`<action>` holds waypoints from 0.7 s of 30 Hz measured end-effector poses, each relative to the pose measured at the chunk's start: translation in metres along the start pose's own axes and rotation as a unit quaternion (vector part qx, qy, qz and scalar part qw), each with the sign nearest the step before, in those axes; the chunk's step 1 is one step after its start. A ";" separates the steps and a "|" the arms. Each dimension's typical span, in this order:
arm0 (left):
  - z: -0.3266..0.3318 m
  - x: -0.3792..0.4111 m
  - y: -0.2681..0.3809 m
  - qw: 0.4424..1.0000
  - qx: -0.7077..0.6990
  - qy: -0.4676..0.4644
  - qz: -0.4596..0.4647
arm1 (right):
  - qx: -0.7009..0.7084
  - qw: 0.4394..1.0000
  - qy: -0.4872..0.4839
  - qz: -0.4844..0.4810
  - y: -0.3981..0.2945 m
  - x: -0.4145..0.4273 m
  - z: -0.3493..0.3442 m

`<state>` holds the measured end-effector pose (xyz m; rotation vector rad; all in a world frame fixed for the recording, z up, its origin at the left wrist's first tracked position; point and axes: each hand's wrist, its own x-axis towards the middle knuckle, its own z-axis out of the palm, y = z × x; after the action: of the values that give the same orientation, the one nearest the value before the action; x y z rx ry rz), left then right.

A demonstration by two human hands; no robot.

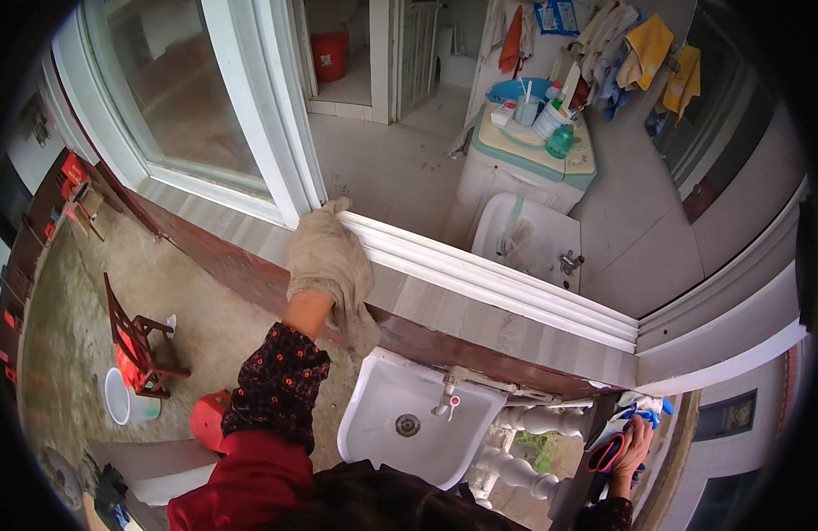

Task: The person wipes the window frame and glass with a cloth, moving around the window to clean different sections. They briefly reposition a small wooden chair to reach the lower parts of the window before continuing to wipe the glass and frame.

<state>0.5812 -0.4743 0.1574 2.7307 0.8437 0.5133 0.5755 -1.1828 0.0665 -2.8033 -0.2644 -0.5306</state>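
Note:
My left hand (329, 259) lies under a beige cloth (359, 308) and presses it on the white window track (449, 262), at the foot of the sliding window's frame (266, 106). The cloth's end hangs over the tiled sill (475, 318). At the lower right, my right hand (633, 448) rests on a bundle of blue, white and dark cloth (605, 451) with red edging, on top of the balustrade rail. Whether its fingers grip the bundle cannot be told. A white washbasin (396, 411) with a tap (449, 398) is between my arms, below the sill.
Inside the window are a washing machine (528, 166) bearing bottles and cups, another basin (498, 226) and hanging cloths (645, 50). Outside at left stand a wooden chair (143, 352), a white bucket (119, 398) and a red plastic stool (210, 418). Balusters (515, 468) run at lower right.

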 end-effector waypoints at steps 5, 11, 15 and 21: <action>-0.025 -0.008 0.034 0.993 -0.060 -0.023 -0.095 | 0.008 1.000 0.004 -0.015 0.001 0.002 0.001; 0.003 -0.035 0.047 0.992 0.098 0.036 0.069 | 0.012 1.000 0.016 -0.007 -0.001 0.003 0.002; 0.009 0.006 -0.010 0.987 0.037 0.094 0.129 | 0.010 1.000 0.011 -0.016 -0.001 0.004 0.003; -0.004 0.017 0.020 0.985 0.166 -0.009 0.054 | 0.006 1.000 0.010 -0.006 -0.006 0.003 0.000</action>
<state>0.6026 -0.4803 0.1720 3.0922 0.8479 0.3991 0.5766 -1.1764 0.0688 -2.7857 -0.2798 -0.5570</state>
